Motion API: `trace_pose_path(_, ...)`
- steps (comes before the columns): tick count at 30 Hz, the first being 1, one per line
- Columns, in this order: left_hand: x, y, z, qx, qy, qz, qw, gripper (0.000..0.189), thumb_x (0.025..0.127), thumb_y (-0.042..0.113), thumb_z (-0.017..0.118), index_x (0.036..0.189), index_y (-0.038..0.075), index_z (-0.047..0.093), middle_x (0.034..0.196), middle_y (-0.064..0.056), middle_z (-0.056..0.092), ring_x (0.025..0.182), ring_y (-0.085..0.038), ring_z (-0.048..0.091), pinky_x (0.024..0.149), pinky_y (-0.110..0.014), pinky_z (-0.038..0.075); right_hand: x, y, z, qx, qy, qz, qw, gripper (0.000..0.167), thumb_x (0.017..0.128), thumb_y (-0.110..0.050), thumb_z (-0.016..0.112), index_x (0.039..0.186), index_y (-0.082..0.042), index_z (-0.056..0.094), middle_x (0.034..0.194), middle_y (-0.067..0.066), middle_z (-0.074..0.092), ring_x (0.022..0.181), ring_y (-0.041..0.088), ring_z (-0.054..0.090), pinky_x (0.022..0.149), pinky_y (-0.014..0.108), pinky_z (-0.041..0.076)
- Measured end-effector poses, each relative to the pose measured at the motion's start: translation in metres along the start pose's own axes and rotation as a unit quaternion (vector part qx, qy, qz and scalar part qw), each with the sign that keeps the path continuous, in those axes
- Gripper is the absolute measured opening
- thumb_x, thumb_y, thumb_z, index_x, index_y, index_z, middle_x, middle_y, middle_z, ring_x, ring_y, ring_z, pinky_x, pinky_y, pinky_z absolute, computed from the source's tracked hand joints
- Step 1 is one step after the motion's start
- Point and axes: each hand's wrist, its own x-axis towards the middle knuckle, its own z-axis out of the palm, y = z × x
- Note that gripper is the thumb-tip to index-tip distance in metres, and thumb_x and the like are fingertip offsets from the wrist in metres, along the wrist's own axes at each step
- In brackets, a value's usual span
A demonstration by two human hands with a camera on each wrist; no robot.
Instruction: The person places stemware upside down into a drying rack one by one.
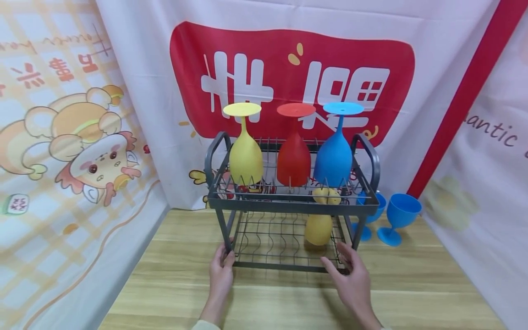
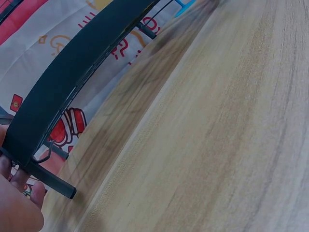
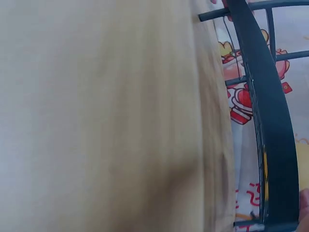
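Observation:
A dark two-tier dish rack (image 1: 284, 265) stands before me. At its lower left front corner, my left hand (image 1: 221, 271) grips the frame, its fingers partly behind the leg. My right hand (image 1: 352, 279) is around the lower right front corner, thumb and fingers on either side of the frame. Upside down on the top tier are a yellow goblet (image 1: 246, 160), a red goblet (image 1: 293, 160) and a blue goblet (image 1: 334, 160). Another yellow goblet (image 1: 319, 229) is upside down at the right of the lower tier. The right wrist view shows only a few fingertips (image 3: 303, 205) beside the rack.
Two blue goblets stand upright on the wooden table (image 1: 173, 298), right of the rack: a nearer one (image 1: 403, 211) and one partly behind the frame (image 1: 377, 208). Printed cloth (image 1: 144, 114) hangs at the back and on both sides.

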Motion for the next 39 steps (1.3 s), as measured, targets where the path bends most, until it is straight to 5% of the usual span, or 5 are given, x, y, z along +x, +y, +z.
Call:
trace_pose_path(4,0.0,-0.001,0.0,0.002,-0.001,0.006,1.0,0.047,0.108,0.007,0.05,0.155,0.014,0.053,0.157,-0.018,0.056,0.149,-0.042,0.049,0.124,-0.065,0.036,-0.014,0.009,-0.02,0.042,0.078,-0.008,0.996,0.049,0.094,-0.025,0.083,0.138,-0.013,0.064,0.13,0.003,0.071,0.112,0.007,0.066,0.086,0.007,0.054)
trace_pose_path(9,-0.001,0.0,-0.001,-0.001,0.0,0.003,1.0,0.046,0.109,0.008,0.051,0.155,0.014,0.053,0.157,-0.017,0.055,0.149,-0.041,0.048,0.125,-0.064,0.035,-0.008,0.024,-0.044,0.051,0.117,0.027,0.9915,0.047,0.096,-0.025,0.08,0.137,-0.01,0.063,0.122,-0.006,0.071,0.107,0.003,0.064,0.081,0.006,0.052)
trace_pose_path(20,0.001,-0.001,-0.002,0.01,0.002,0.007,0.9999,0.045,0.108,0.007,0.051,0.153,0.015,0.055,0.155,-0.017,0.057,0.148,-0.04,0.051,0.123,-0.063,0.038,0.062,0.049,-0.064,-0.007,0.073,0.117,0.9903,0.086,0.091,-0.055,0.08,0.158,-0.013,0.044,0.151,0.01,0.06,0.124,0.011,0.056,0.084,0.01,0.043)
trace_pose_path(28,0.0,-0.001,0.002,0.004,-0.004,0.003,1.0,0.046,0.108,0.007,0.052,0.153,0.016,0.055,0.154,-0.017,0.058,0.145,-0.04,0.053,0.122,-0.062,0.04,0.099,0.06,-0.062,-0.001,0.028,0.168,0.9854,0.101,0.095,-0.057,0.074,0.168,-0.01,0.023,0.168,0.019,0.042,0.15,0.04,0.045,0.12,0.058,0.044)
trace_pose_path(39,-0.001,-0.002,-0.001,0.004,-0.002,0.0,1.0,0.046,0.107,0.006,0.052,0.151,0.019,0.057,0.155,-0.016,0.058,0.147,-0.039,0.052,0.124,-0.063,0.038,0.14,0.064,-0.052,-0.011,0.002,0.184,0.9828,0.113,0.094,-0.054,0.076,0.171,-0.008,0.007,0.173,0.025,0.028,0.154,0.048,0.037,0.123,0.06,0.041)
